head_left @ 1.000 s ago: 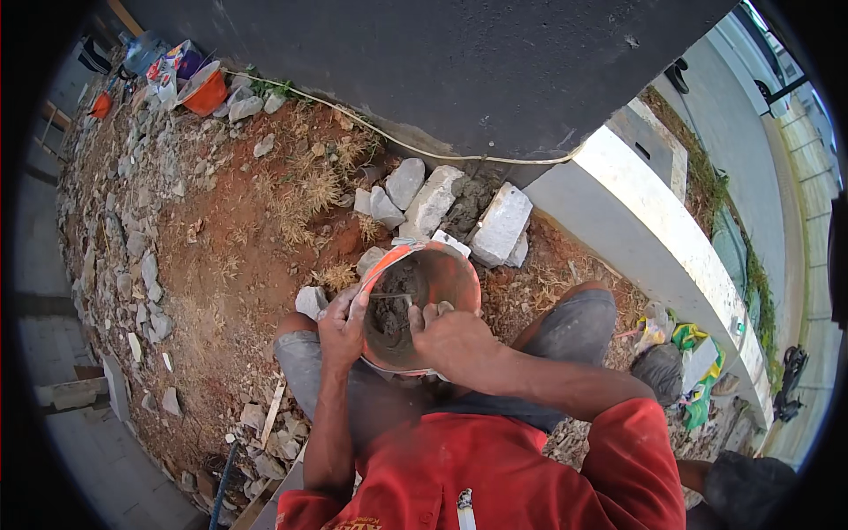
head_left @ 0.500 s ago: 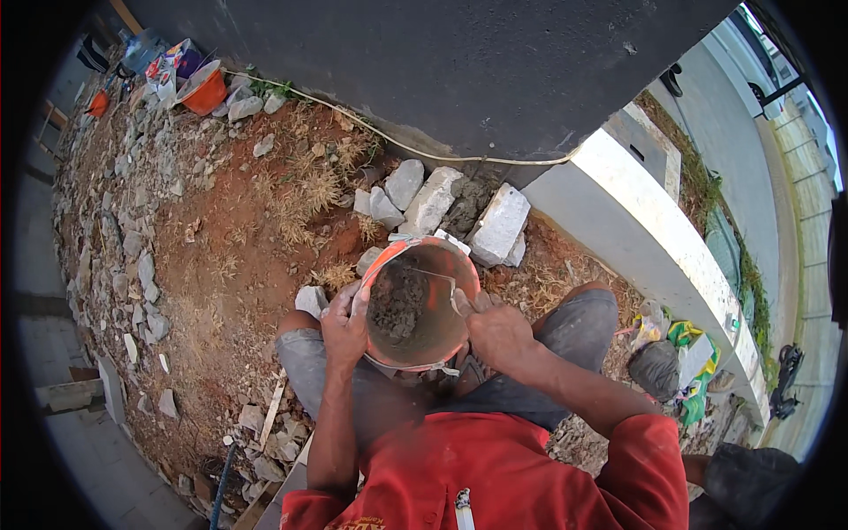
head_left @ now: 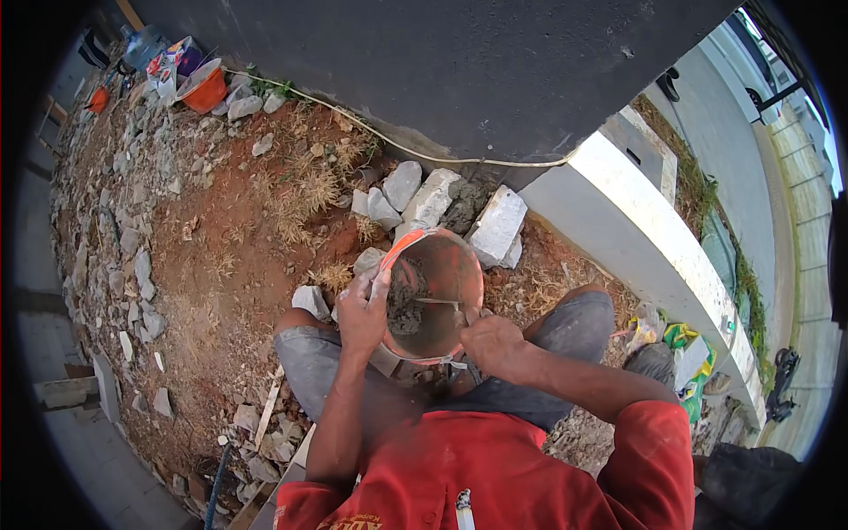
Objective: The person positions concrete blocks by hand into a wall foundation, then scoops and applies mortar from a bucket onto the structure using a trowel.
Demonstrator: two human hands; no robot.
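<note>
The left hand (head_left: pixel 360 311) and right hand (head_left: pixel 496 343) each clasp the rim of an orange bucket (head_left: pixel 433 296) with wet cement (head_left: pixel 405 302), tipped over red ground (head_left: pixel 230 221) near white stones (head_left: pixel 430 199).

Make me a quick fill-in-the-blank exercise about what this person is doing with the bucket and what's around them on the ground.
1. Both hands hold an orange ____ that is tipped on its side.
2. The left hand grips its rim; inside clings a lump of wet grey ____.
3. The right hand works a metal ____ inside it.
4. Beyond it, pale stone blocks lie against a dark ____.

Missing words: bucket; mortar; trowel; wall
</note>
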